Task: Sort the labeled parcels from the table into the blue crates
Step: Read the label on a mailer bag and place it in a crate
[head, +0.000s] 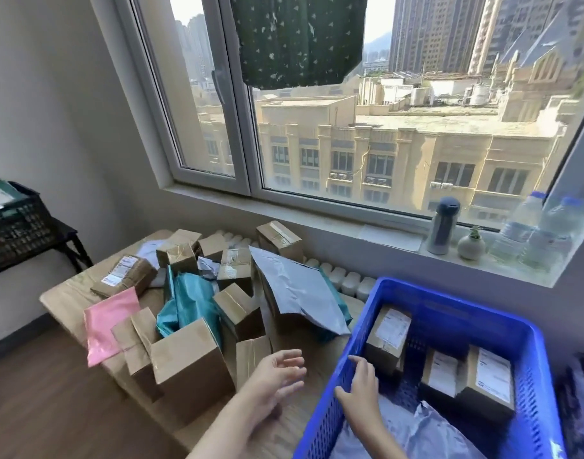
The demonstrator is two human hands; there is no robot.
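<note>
A wooden table (pixel 63 298) carries a heap of parcels: brown cardboard boxes, the nearest a plain one (pixel 189 367), a labeled box (pixel 124 274) at the far left, a pink mailer (pixel 110 327), a teal mailer (pixel 191 304) and a grey mailer (pixel 292 288). A blue crate (pixel 449 309) at the right holds three labeled boxes (pixel 388 336) and a grey mailer (pixel 416 432). My left hand (pixel 274 380) hovers over the table, fingers spread, holding nothing. My right hand (pixel 360 390) rests on the crate's left rim.
A dark crate (pixel 13 226) with a green parcel sits on a black stand at the far left. The windowsill behind holds a grey flask (pixel 444 226), a small vase and several water bottles (pixel 529 230). A white radiator runs under the sill behind the table.
</note>
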